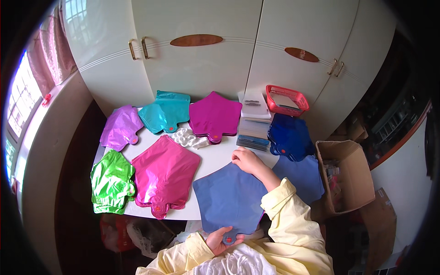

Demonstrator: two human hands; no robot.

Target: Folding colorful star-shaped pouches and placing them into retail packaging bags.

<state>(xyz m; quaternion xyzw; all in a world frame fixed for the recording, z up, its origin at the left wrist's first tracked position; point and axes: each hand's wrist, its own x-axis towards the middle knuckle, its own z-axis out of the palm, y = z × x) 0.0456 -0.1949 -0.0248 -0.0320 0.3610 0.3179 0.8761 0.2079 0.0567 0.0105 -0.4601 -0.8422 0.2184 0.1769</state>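
Observation:
A flat, star-shaped blue-grey foil balloon lies before me, over the near edge of the white table. My left hand grips its rounded tab at the bottom, thumb on top, beside a small red mark. At the upper tip of the same balloon is my right hand, its fingers curled together; whatever they pinch is hidden. Just beyond that hand stands a stack of cards in packs. More blue-grey balloons lie to the right, partly behind my right forearm.
Flat foil balloons lie around the white table: pink, green, lilac, teal, magenta, dark blue. White ribbon lies between them. A red basket sits behind; a cardboard box stands right.

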